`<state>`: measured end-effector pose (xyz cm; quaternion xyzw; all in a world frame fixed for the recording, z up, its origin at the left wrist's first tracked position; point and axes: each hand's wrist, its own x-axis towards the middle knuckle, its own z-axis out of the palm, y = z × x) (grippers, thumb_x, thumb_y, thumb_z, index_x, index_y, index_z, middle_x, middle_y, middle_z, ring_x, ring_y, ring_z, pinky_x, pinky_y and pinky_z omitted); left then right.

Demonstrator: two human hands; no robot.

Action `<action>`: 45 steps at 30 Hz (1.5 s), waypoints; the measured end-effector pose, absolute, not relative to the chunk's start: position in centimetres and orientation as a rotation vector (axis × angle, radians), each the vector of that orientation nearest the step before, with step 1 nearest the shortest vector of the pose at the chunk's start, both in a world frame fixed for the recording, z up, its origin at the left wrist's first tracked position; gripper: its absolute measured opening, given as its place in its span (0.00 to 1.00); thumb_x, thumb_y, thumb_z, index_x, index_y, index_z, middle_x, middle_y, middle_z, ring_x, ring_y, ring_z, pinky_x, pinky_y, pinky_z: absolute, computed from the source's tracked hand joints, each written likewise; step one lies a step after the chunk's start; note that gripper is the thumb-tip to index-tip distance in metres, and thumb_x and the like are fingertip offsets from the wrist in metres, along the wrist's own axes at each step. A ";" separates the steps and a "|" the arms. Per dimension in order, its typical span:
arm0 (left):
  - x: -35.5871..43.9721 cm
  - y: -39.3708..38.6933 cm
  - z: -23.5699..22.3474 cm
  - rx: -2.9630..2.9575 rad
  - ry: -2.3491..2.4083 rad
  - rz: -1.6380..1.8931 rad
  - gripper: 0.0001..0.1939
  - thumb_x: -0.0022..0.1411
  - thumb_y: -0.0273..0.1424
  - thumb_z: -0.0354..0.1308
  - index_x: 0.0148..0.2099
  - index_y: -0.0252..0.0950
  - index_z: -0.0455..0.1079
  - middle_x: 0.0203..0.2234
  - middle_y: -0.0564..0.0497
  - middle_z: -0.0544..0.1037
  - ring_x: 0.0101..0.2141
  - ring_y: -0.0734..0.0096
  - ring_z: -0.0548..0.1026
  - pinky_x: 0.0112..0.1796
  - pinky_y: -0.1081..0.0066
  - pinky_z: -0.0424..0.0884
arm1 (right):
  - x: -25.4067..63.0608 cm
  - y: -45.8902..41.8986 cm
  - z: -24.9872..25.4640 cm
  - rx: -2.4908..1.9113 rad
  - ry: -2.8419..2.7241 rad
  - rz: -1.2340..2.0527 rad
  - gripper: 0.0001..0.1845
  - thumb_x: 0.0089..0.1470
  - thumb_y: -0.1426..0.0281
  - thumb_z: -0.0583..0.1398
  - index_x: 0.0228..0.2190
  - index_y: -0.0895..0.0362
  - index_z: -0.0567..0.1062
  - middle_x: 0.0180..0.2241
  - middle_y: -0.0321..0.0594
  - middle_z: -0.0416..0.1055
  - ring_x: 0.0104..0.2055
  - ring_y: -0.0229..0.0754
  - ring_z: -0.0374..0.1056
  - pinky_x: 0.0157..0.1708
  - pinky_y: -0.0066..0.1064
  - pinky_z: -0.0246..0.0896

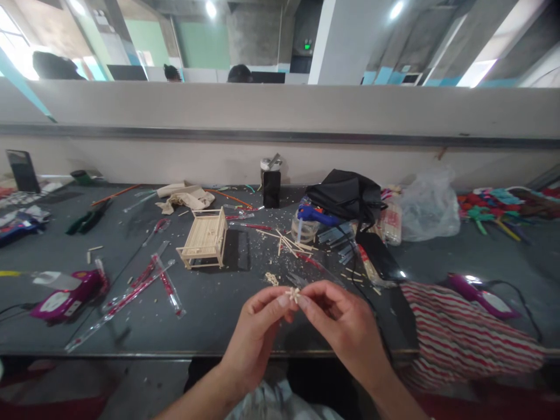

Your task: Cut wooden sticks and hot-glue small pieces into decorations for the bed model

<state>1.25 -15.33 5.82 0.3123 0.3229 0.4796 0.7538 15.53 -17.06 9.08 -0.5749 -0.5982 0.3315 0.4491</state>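
Near the table's front edge, my left hand [265, 312] and my right hand [335, 312] meet, fingertips pinched together. Between them is a small pale piece of short wooden bits [294, 294], star-like in outline; both hands grip it. A small heap of wooden bits [272, 279] lies just beyond my left fingers. Further left stands a miniature bed made of wooden sticks [203, 236]. Loose wooden sticks [291, 244] are scattered past my hands. A blue glue gun [317, 214] rests on a clear round container [305, 230].
Clear glue sticks [343, 239], a black phone [380, 256] and a black bag [345, 195] lie to the right. A striped cloth [468, 338] hangs over the front edge. Purple devices [65, 296] with cords sit at both sides. Red-and-clear wrappers [149, 277] litter the left.
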 end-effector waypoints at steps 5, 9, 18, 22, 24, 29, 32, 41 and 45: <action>0.8 -14.8 5.9 0.793 0.803 1.036 0.08 0.54 0.33 0.66 0.33 0.33 0.76 0.25 0.52 0.74 0.30 0.73 0.68 0.37 0.73 0.64 | 16.0 -16.9 9.3 -1.456 -1.559 0.883 0.08 0.55 0.64 0.60 0.28 0.54 0.76 0.24 0.34 0.76 0.24 0.36 0.68 0.24 0.24 0.62; 0.9 -14.7 5.8 0.797 0.833 1.031 0.08 0.54 0.33 0.67 0.30 0.33 0.76 0.24 0.52 0.74 0.29 0.74 0.68 0.36 0.74 0.64 | 15.9 -16.8 9.3 -1.466 -1.572 0.886 0.08 0.55 0.65 0.60 0.27 0.54 0.76 0.24 0.34 0.75 0.24 0.36 0.68 0.24 0.24 0.61; 1.1 -15.2 5.6 0.677 0.833 1.117 0.07 0.50 0.32 0.69 0.28 0.33 0.77 0.22 0.53 0.75 0.27 0.76 0.68 0.33 0.76 0.64 | 15.6 -17.0 9.0 -1.462 -1.563 0.898 0.08 0.55 0.65 0.60 0.28 0.54 0.76 0.24 0.34 0.74 0.25 0.36 0.67 0.24 0.24 0.61; 1.2 -15.2 5.6 0.654 0.804 1.118 0.08 0.50 0.32 0.69 0.27 0.33 0.77 0.21 0.54 0.74 0.27 0.77 0.66 0.33 0.76 0.63 | 15.8 -17.0 9.0 -1.475 -1.570 0.919 0.09 0.55 0.62 0.61 0.30 0.55 0.77 0.26 0.36 0.75 0.26 0.38 0.68 0.24 0.26 0.61; 1.2 -15.2 5.5 0.649 0.781 1.110 0.09 0.51 0.33 0.69 0.27 0.33 0.76 0.21 0.54 0.73 0.27 0.77 0.66 0.34 0.75 0.62 | 15.8 -17.0 9.0 -1.500 -1.571 0.898 0.10 0.53 0.61 0.62 0.30 0.55 0.77 0.25 0.36 0.75 0.26 0.38 0.68 0.24 0.26 0.61; 1.2 -15.3 5.7 0.652 0.766 1.077 0.09 0.53 0.34 0.67 0.27 0.32 0.76 0.23 0.52 0.73 0.29 0.75 0.66 0.36 0.74 0.62 | 15.8 -17.0 9.0 -1.496 -1.562 0.862 0.09 0.53 0.63 0.61 0.29 0.55 0.77 0.24 0.36 0.75 0.25 0.38 0.68 0.24 0.26 0.61; 1.2 -15.4 5.9 0.665 0.737 1.047 0.09 0.55 0.34 0.66 0.29 0.32 0.77 0.25 0.50 0.74 0.30 0.74 0.66 0.36 0.74 0.62 | 15.9 -16.9 9.2 -1.496 -1.559 0.862 0.09 0.54 0.64 0.60 0.28 0.54 0.77 0.24 0.36 0.75 0.25 0.38 0.68 0.24 0.26 0.61; 0.7 -15.3 6.0 0.691 0.665 0.995 0.11 0.61 0.35 0.60 0.33 0.32 0.76 0.27 0.48 0.74 0.29 0.73 0.67 0.35 0.73 0.63 | 16.5 -16.5 9.6 -1.462 -1.615 0.896 0.09 0.55 0.65 0.59 0.27 0.55 0.76 0.23 0.34 0.74 0.25 0.37 0.68 0.25 0.25 0.62; 0.5 -15.2 6.0 0.712 0.697 0.985 0.09 0.58 0.33 0.63 0.31 0.31 0.75 0.26 0.49 0.75 0.29 0.74 0.67 0.35 0.73 0.63 | 16.4 -16.5 9.8 -1.472 -1.646 0.905 0.08 0.55 0.67 0.59 0.27 0.54 0.76 0.23 0.33 0.74 0.25 0.36 0.68 0.25 0.24 0.61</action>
